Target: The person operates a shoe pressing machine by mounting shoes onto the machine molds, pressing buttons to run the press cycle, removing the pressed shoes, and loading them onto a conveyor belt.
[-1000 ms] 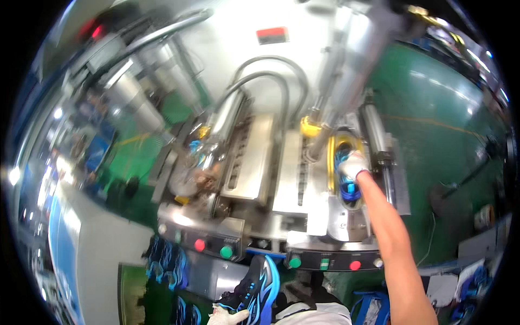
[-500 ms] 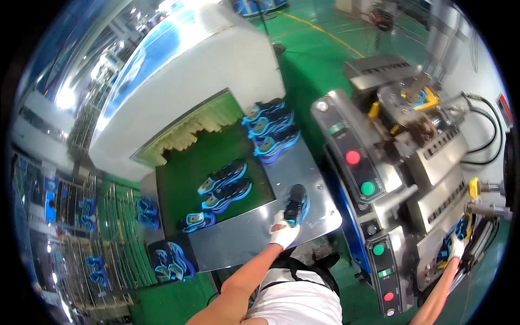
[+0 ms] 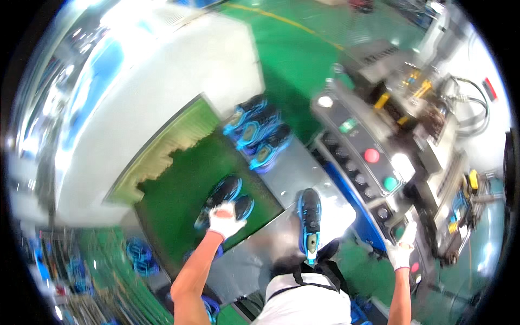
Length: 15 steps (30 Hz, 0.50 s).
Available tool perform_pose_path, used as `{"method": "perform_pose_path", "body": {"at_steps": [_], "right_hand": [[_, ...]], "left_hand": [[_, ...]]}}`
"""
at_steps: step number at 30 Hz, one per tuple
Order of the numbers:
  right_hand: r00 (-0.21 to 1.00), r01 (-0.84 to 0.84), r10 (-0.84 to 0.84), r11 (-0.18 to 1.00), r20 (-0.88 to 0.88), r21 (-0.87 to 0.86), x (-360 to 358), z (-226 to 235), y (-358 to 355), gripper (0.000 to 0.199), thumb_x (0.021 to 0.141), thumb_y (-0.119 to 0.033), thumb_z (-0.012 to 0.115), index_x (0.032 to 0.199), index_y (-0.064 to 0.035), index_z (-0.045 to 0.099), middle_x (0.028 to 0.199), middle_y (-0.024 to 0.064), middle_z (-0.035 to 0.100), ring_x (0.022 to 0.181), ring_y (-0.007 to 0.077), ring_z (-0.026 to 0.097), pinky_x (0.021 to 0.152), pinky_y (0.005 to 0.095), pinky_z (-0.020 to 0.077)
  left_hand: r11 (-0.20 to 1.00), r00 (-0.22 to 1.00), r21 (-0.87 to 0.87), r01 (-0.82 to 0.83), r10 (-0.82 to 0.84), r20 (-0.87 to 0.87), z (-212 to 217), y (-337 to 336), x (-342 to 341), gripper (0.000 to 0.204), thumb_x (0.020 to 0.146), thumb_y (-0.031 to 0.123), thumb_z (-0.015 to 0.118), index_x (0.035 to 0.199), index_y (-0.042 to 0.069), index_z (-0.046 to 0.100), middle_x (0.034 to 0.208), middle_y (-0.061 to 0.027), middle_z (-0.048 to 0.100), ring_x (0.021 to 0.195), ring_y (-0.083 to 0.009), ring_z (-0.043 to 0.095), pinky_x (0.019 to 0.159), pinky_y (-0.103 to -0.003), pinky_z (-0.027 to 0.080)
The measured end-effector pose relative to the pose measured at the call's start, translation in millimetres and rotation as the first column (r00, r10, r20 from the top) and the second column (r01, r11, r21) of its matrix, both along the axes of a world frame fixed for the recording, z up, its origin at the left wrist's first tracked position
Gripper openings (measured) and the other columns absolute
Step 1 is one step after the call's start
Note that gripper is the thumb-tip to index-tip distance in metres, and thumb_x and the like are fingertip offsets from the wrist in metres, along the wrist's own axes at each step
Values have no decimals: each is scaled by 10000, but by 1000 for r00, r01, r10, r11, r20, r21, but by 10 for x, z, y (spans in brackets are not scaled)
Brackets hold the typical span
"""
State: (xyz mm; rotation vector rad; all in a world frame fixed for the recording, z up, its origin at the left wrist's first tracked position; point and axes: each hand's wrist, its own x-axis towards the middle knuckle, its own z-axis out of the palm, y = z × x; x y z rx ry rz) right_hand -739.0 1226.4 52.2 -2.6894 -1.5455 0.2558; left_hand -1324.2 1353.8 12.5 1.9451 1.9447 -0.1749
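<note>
My gloved left hand (image 3: 226, 220) is at the heel end of a black and blue sneaker (image 3: 244, 206) on the green conveyor belt (image 3: 170, 227); its fingers seem closed around it, though blur softens them. Just left of it lies another sneaker (image 3: 225, 190). A single sneaker (image 3: 310, 216) rests on the metal table (image 3: 276, 230), toe pointing away from me, with no hand on it. Over the lower control panel, my gloved right hand (image 3: 401, 248) has its fingers stretched out by a green button (image 3: 400, 233). Nothing shows in that hand.
Several sneakers (image 3: 261, 151) stand on the table's far part, beside a white machine housing (image 3: 157, 86) with a fringed curtain (image 3: 168, 146). On the right is a metal press (image 3: 428, 141) with a blue shoe part (image 3: 460, 205) in it. A rack (image 3: 108, 276) stands at left.
My left hand has let go of the sneaker on the table and moved left to the belt. My right hand has left the press and come to the control panel. The view has shifted.
</note>
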Motion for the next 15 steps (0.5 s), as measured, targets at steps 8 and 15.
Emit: {"method": "perform_pose_path", "body": {"at_steps": [8,15], "right_hand": [[886,100,-78,995,-457,25,-1165,403,-489,994,789,-329,835,1549,75,339,1564,316,404,1481,403,395,1226,437,331],[582,-9,4,1000,-813,-2,-1659,212,5,882,894,-594,703,1520,-19,468,1459,226,584,1363,328,556,1145,385,425]], "left_hand": [[976,980,-127,175,-186,-74,-993,89,-653,731,706,556,807,1163,17,620,1161,-206,714,1081,-377,702,1004,-479,510],[999,907,-26,-33,41,419,1020,-233,576,765,786,259,853,1409,-54,538,1336,-249,642,1233,-384,611,1079,-439,474]]}}
